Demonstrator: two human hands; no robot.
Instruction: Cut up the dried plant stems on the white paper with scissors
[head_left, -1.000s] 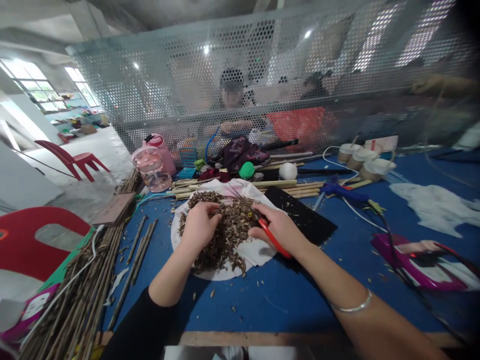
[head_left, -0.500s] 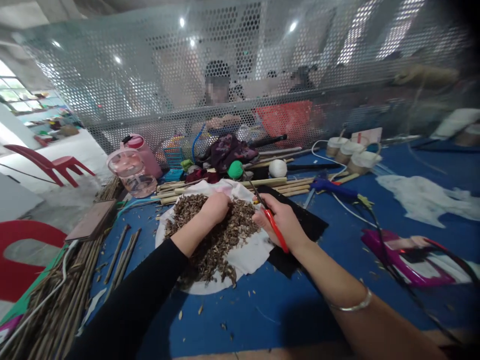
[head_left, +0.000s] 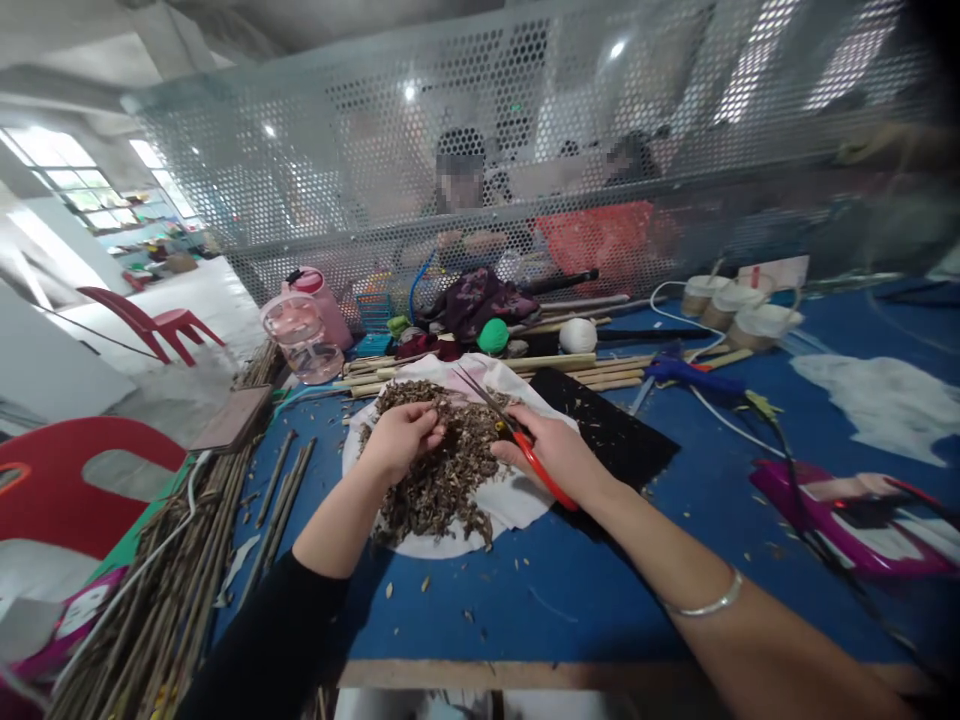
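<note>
My right hand (head_left: 559, 445) is closed round a pair of red-handled scissors (head_left: 549, 476), whose dark blades point up and to the left. My left hand (head_left: 405, 438) hovers at the left part of a heap of dry brown plant bits (head_left: 442, 500), thumb and fingers pinched together. Whatever lies in that pinch is too small to make out. Under the heap spreads a white cloth (head_left: 517, 500) on the blue tabletop (head_left: 495, 600). A black sheet (head_left: 630, 435) lies partly beneath my right hand and the cloth.
Behind the cloth lie pale sticks (head_left: 577, 362), a green ball (head_left: 493, 336) and a white ball (head_left: 578, 336). Bundled twigs (head_left: 176, 540) line the left edge. A blue glue gun (head_left: 690, 374) and its cable lie right. A perforated metal screen (head_left: 360, 180) closes the back; people sit beyond.
My left hand has drawn back toward me and left, out of the far part of the heap. The scissors stay in my right hand. The view has swung left.
</note>
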